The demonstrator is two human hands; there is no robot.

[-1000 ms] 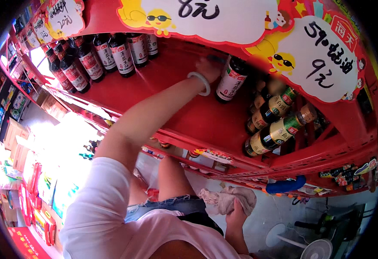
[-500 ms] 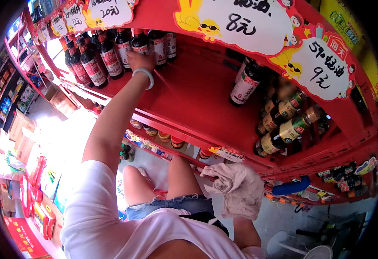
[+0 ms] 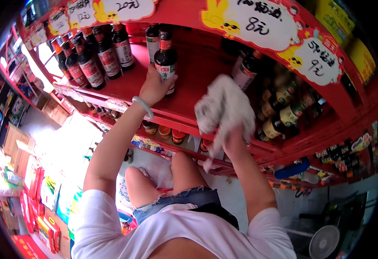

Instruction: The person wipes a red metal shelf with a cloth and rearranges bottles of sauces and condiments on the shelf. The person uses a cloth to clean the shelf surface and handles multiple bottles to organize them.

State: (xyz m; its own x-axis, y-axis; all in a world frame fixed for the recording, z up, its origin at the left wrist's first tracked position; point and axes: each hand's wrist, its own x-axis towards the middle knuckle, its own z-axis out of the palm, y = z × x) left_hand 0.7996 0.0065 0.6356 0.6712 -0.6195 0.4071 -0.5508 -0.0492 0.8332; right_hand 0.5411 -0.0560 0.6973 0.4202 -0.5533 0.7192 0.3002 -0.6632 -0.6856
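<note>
My left hand (image 3: 153, 88), with a pale bangle on the wrist, is closed around a dark sauce bottle (image 3: 164, 57) with a red-and-white label, standing on the red shelf (image 3: 124, 88). My right hand (image 3: 234, 137) is raised in front of the shelf, gripping a crumpled white cloth (image 3: 223, 110) that hangs over it and hides the fingers. Behind the cloth stands another dark bottle (image 3: 246, 70).
A row of several dark bottles (image 3: 96, 58) lines the shelf to the left. More bottles with yellow labels (image 3: 283, 116) lie at the right end. Cartoon price cards (image 3: 251, 19) hang along the upper shelf edge. Small jars (image 3: 165, 131) sit on the lower shelf. A fan (image 3: 324, 241) stands on the floor at lower right.
My left hand moved from the bottle at the right to the left row, then took hold of the middle bottle. My right hand rose from near the floor with the cloth up to shelf height.
</note>
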